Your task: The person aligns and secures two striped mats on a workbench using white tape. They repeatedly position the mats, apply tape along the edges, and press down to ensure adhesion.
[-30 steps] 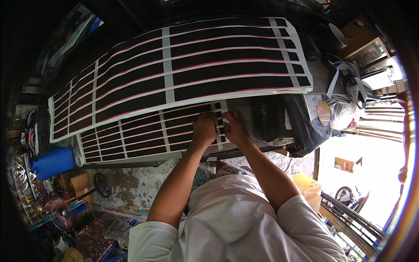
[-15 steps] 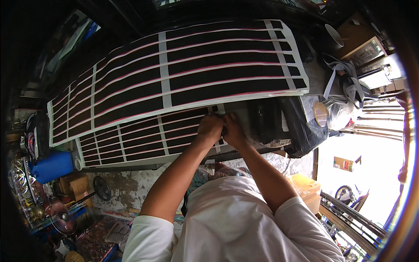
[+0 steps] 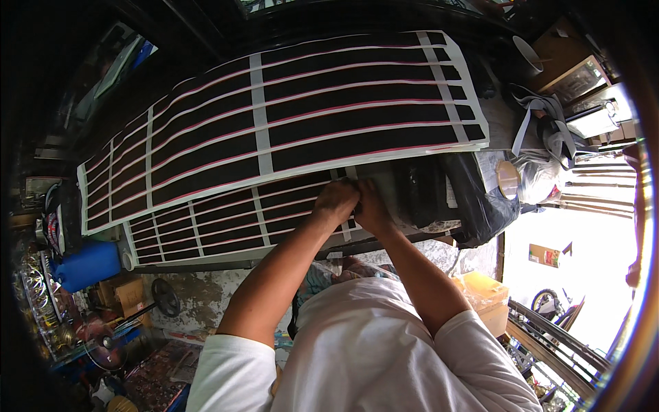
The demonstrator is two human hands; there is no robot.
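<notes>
upper sheet (image 3: 357,120), black with white stripes, serves as landmark. lower sheet (image 3: 230,221), similar pattern, sits just below the upper sheet's near edge, partly hidden by it. left hand (image 3: 335,198) and right hand (image 3: 371,208) close together below that same edge, right of the upper sheet's middle, at the lower sheet's right end. fingers curled, narrow; tips hidden, so cannot tell whether either hand pinches anything. black plastic bag (image 3: 486,214) below the upper sheet's right corner. blue jug (image 3: 87,266) below its left end.
</notes>
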